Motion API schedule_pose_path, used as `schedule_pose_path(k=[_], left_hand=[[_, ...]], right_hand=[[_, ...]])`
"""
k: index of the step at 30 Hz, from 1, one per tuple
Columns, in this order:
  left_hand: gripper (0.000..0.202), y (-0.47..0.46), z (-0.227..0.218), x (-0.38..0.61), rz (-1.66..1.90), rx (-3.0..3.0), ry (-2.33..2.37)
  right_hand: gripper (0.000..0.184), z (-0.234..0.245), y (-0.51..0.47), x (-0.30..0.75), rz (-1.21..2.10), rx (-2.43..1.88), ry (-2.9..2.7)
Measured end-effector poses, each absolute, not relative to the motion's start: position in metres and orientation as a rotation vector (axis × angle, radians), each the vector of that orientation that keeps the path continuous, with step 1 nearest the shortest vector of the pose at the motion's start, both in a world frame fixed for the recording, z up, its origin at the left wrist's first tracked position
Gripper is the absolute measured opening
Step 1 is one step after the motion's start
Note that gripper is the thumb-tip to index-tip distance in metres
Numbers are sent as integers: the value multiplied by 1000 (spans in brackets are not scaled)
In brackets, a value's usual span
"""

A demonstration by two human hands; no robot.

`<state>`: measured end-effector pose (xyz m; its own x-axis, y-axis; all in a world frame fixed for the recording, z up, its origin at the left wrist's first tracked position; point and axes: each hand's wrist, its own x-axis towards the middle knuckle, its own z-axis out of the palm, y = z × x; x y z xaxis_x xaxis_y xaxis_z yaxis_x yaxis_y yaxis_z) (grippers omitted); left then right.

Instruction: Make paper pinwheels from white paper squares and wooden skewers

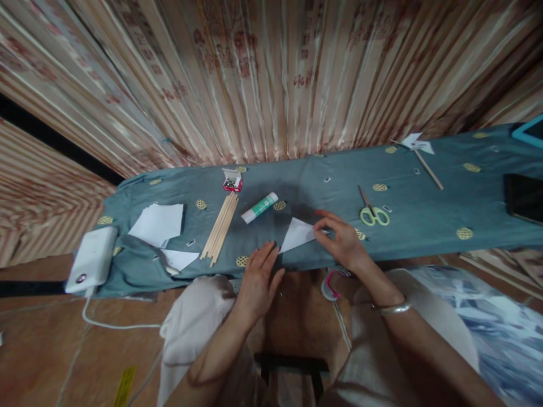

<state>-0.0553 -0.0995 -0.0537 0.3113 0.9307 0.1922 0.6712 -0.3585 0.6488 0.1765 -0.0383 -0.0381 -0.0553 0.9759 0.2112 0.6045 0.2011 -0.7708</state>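
My right hand rests on the blue-grey cloth, its fingertips pinching the right corner of a folded white paper triangle. My left hand lies flat at the near edge of the cloth, fingers stretched out and pointing toward the triangle's left corner, holding nothing. A silver bangle sits on my right wrist. Just beyond the paper lies a green-and-white glue stick.
A bundle of wooden sticks and a small red box of pins lie left of centre. White paper squares and a white power pack sit far left. Green scissors and a paper pinwheel on a stick lie right. Striped curtain behind.
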Motion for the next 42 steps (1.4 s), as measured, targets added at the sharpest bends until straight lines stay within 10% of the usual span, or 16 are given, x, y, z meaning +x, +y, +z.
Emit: schedule_pose_path(k=[8, 20, 29, 42], left_hand=[[63, -52, -24, -42, 1066, 1080, 1309], [43, -27, -17, -14, 828, 1081, 1134], [29, 6, -16, -10, 1101, 1152, 1200], [20, 14, -18, -34, 1205, 1131, 1259]], right_hand=[[10, -18, -37, 179, 750, -1298, -1652], [15, -11, -42, 201, 712, -1285, -1619], [40, -21, -19, 281, 169, -2416, -1663], [37, -21, -9, 270, 117, -2587, -1665]])
